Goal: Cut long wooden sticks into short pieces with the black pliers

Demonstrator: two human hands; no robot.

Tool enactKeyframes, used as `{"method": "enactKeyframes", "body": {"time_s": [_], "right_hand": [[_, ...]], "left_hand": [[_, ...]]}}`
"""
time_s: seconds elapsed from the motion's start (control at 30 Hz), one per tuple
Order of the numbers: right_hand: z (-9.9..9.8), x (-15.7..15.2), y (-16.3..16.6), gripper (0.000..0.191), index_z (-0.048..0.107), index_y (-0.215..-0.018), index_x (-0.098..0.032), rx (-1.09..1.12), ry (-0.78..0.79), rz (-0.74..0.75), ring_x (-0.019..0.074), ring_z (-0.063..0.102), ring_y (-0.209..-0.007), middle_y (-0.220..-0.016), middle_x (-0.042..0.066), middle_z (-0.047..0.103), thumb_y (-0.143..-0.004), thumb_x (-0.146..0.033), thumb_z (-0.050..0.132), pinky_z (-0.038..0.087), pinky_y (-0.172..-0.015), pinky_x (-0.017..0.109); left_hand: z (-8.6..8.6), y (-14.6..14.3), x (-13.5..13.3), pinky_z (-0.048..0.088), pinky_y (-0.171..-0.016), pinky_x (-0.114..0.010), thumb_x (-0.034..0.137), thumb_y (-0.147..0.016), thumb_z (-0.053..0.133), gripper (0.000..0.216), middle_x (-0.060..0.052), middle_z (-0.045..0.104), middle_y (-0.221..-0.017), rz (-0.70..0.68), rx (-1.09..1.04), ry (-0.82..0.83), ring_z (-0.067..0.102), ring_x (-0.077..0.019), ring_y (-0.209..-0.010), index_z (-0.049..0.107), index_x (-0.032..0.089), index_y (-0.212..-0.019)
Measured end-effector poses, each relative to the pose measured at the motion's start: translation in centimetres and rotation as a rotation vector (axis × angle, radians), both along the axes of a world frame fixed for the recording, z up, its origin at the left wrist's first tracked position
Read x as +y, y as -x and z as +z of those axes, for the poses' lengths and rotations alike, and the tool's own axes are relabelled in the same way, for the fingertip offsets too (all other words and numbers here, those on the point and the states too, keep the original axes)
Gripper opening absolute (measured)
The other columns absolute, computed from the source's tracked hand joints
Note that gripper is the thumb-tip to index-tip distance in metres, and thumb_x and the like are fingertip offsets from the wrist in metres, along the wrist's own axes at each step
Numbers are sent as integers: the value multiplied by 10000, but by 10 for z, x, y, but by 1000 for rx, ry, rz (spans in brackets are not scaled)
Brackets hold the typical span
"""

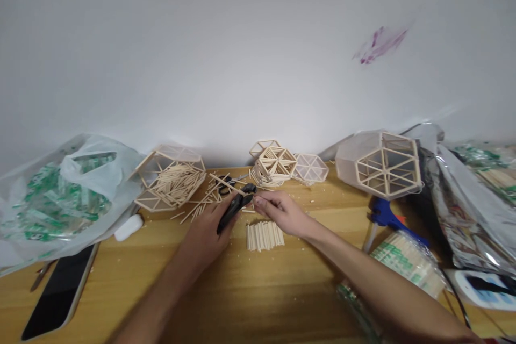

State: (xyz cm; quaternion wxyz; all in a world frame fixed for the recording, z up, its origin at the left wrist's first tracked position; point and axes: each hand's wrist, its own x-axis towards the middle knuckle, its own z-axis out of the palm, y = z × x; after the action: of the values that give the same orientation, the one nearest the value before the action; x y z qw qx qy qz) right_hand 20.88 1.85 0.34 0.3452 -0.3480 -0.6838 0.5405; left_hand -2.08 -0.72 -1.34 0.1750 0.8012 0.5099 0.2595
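Short sticks [265, 236] lined up nearest on the surface [250, 295]. Beyond, L hand [209, 226] wraps black cutter [234, 212]; R hand's [284, 214] fingers bunched at its tip (grip hidden, can't tell). Stick [228, 183] by cutter: prob. trimming; calls for steady stick, firm squeeze. Stick frames [386, 171] behind.

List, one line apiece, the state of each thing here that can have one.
Black tool: held, tilted
Left hand: gripping it
Right hand: beside it, grip unclear
Short sticks: lined up side by side
Phone: flat, screen dark
White bag: holding green-marked plastic
Leftmost frame: holding loose sticks
Rightmost frame: sides covered
Stick pack: plastic-wrapped
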Motion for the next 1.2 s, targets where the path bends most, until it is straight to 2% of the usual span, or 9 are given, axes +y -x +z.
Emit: {"method": "enactKeyframes", "body": {"time_s": [0.23, 0.4, 0.53, 0.67, 0.77, 0.87, 1.0, 1.1, 1.2], "right_hand": [[-4, 2, 2, 503, 448, -694, -185, 17, 28, 14, 103, 366, -585, -634, -41, 404, -1014, -573, 431, 299, -532, 254], [-2, 5, 1, 472, 551, -732, -173, -67, -65, -38, 116, 396, -585, -623, -36, 438, -1025, -525, 433, 325, -537, 262], [-3, 8, -2, 367, 688, -881, -151, -172, -177, -151, 145, 511, -665, -742, 12, 612, -1015, -437, 500, 379, -594, 279], [-16, 11, -4, 178, 717, -954, -152, -349, -332, -217, 193, 609, -832, -918, 74, 695, -971, -271, 585, 449, -742, 313], [-28, 11, -4, 125, 703, -979, -151, -520, -392, -231, 210, 621, -872, -981, 106, 676, -948, -183, 586, 468, -793, 328], [-34, 11, -4, 138, 695, -1007, -156, -644, -422, -253, 223, 616, -880, -985, 116, 666, -933, -137, 580, 471, -782, 329], [-28, 9, 0, 163, 677, -974, -167, -505, -442, -277, 219, 610, -876, -932, 94, 673, -997, -207, 520, 463, -793, 331], [-19, 4, 3, 346, 637, -853, -179, -343, -355, -261, 179, 578, -724, -771, 38, 635, -1064, -310, 396, 436, -696, 300], [-13, -1, 8, 316, 634, -837, -179, -256, -274, -237, 160, 557, -658, -716, 12, 628, -1040, -344, 456, 409, -629, 273]], "left_hand": [[-6, 2, 1, 552, -922, -389, 237, -966, 504, 460, -81, 725, -1228, 43, 31, 40, 704, -246, -1067, 531, 267, -1425], [-8, 6, 6, 523, -958, -430, 307, -966, 517, 452, -126, 689, -1265, 95, 32, -60, 667, -273, -1131, 511, 216, -1409], [-4, 14, 11, 521, -817, -374, 456, -969, 510, 326, -97, 724, -1018, 232, -10, -83, 685, -253, -930, 623, 181, -1104], [4, 20, 12, 446, -674, -312, 522, -972, 465, 366, -30, 647, -759, 267, 25, -56, 624, -205, -720, 585, 205, -834], [6, 20, 10, 381, -606, -292, 539, -986, 411, 415, -2, 594, -661, 222, 65, 18, 569, -180, -619, 522, 217, -750], [5, 17, 7, 360, -597, -295, 556, -1001, 344, 456, -9, 609, -653, 182, 82, 92, 573, -190, -612, 521, 219, -751], [3, 12, 5, 368, -620, -307, 549, -1018, 296, 494, -31, 661, -691, 144, 106, 156, 616, -212, -651, 572, 216, -779], [1, 7, 4, 383, -637, -314, 542, -1017, 313, 499, -57, 709, -745, 143, 170, 164, 658, -236, -698, 624, 209, -812], [0, 2, 3, 403, -657, -322, 529, -1015, 339, 490, -82, 739, -796, 141, 241, 145, 687, -255, -739, 667, 201, -856]]}}
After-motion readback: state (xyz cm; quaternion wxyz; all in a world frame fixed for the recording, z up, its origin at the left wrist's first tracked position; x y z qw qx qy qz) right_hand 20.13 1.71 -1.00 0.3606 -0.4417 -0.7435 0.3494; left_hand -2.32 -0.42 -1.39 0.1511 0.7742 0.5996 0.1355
